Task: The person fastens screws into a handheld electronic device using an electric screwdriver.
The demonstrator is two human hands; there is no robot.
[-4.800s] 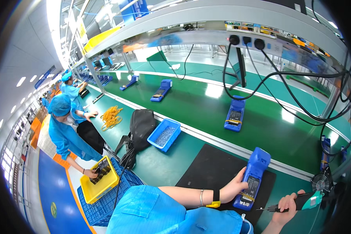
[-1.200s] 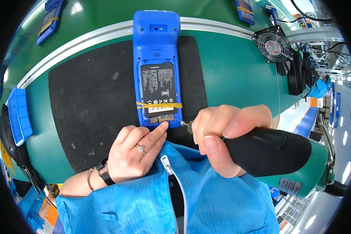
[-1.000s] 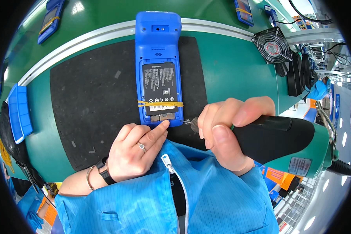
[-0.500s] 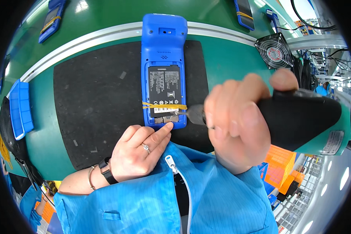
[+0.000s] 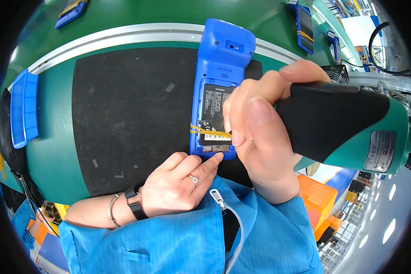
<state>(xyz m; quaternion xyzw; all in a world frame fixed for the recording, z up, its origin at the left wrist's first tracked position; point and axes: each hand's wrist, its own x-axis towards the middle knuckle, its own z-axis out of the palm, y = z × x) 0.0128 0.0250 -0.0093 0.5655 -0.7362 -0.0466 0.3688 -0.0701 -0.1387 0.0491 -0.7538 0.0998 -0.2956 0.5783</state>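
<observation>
A blue handheld terminal [image 5: 226, 50] lies back up, slightly tilted, on a black mat [image 5: 128, 118]. Its open bay shows a black battery [image 5: 213, 100], and a yellow rubber band [image 5: 200, 130] crosses the lower part. My right hand [image 5: 271, 137] is closed around a black and green electric screwdriver [image 5: 329, 118]. The tool's thin tip hovers over or touches the battery just above the band; I cannot tell which. At the terminal's near end rests my left hand [image 5: 176, 185], its index finger stretched to the lower edge, thumb hidden.
A blue tray [image 5: 25, 109] stands at the left. Beyond a metal rail [image 5: 137, 39] lie more banded terminals [image 5: 305, 34]. A fan [image 5: 337, 73] sits at the right, partly hidden behind my right hand and the screwdriver. Orange crates [image 5: 319, 196] are at lower right. Another person's hand shows at lower left.
The view has shifted. The terminal has moved right on the mat and tilted, my left hand going with it. The screwdriver tip has gone from just below the rubber band to above it.
</observation>
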